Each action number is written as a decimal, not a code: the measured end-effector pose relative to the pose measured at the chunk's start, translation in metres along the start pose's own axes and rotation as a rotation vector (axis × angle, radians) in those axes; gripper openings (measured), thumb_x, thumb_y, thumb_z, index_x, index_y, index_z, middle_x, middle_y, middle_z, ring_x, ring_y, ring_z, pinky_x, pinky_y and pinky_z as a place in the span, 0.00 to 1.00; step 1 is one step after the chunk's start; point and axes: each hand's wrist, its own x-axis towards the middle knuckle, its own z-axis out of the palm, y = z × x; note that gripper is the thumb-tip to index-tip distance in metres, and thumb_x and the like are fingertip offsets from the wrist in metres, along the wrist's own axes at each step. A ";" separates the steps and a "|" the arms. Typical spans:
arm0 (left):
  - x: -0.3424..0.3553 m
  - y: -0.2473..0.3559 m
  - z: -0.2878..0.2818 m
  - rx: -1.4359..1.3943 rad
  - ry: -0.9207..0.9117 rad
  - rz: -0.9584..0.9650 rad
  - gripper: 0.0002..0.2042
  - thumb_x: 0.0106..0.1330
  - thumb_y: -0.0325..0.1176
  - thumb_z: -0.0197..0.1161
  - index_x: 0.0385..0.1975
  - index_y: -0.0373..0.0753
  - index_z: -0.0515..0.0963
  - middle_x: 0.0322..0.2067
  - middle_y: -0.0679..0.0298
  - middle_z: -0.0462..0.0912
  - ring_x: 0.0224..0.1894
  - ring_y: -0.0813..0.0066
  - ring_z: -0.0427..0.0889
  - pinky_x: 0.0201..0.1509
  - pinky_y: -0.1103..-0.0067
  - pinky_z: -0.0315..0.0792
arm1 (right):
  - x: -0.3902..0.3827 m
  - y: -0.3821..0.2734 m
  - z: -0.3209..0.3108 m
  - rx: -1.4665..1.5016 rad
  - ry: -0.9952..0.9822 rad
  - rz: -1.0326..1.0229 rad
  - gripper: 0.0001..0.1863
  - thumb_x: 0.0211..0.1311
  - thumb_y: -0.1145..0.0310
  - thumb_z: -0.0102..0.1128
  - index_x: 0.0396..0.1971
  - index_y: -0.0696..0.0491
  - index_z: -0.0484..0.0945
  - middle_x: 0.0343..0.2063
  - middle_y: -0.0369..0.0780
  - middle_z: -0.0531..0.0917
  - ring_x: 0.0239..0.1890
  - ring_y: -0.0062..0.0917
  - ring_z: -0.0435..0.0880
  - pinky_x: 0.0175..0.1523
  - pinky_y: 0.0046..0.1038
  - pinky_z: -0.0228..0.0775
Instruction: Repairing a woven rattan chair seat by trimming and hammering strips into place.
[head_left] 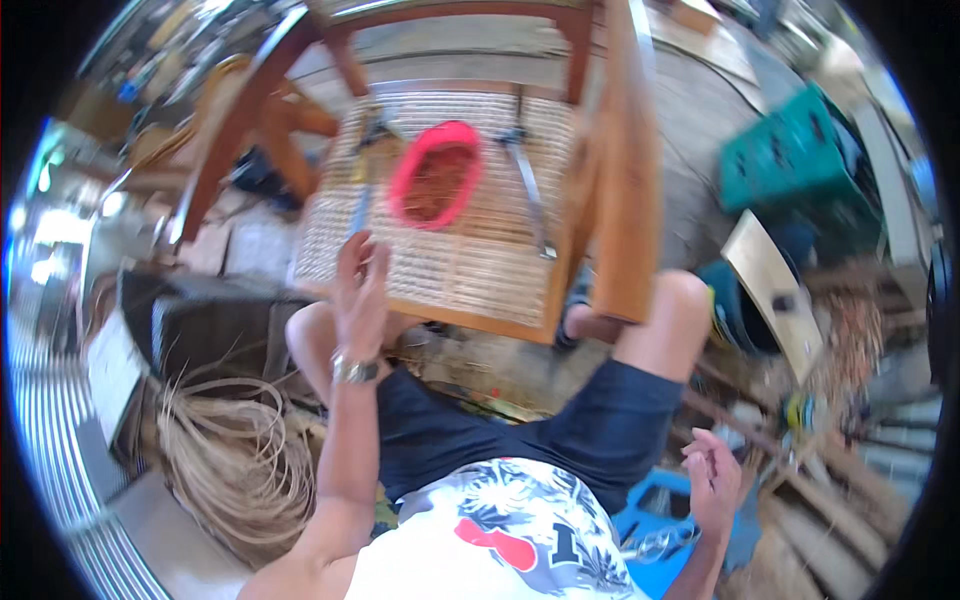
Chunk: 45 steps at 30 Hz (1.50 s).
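Note:
A wooden chair with a woven cane seat (480, 270) stands before me between my knees. On it lie a pink oval container (404, 185) of brown material, a long metal tool (525, 190) to its right and another tool (375, 130) to its left, too blurred to name. My left hand (358, 285) is at the seat's near left part, fingers apart and slightly bent, with nothing seen in it. Low on the right, beside my thigh and above a blue plastic object (645, 500), my right hand (710, 480) hangs loosely open, fingers curled a little.
A bundle of pale cane strands (230, 450) lies at my left near a dark grey bin (215, 325). At right are a green crate (775, 150), a dark tub with a leaning pale board (765, 290) and scrap wood (830, 480). More wooden furniture (280, 130) stands behind the chair.

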 end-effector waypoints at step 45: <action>-0.099 0.072 0.024 -0.219 -1.149 0.057 0.33 0.72 0.51 0.67 0.67 0.34 0.70 0.59 0.58 0.80 0.40 0.82 0.75 0.46 0.83 0.71 | 0.010 -0.005 -0.058 -0.071 0.147 0.109 0.18 0.78 0.61 0.52 0.58 0.55 0.79 0.37 0.44 0.86 0.40 0.29 0.85 0.49 0.33 0.76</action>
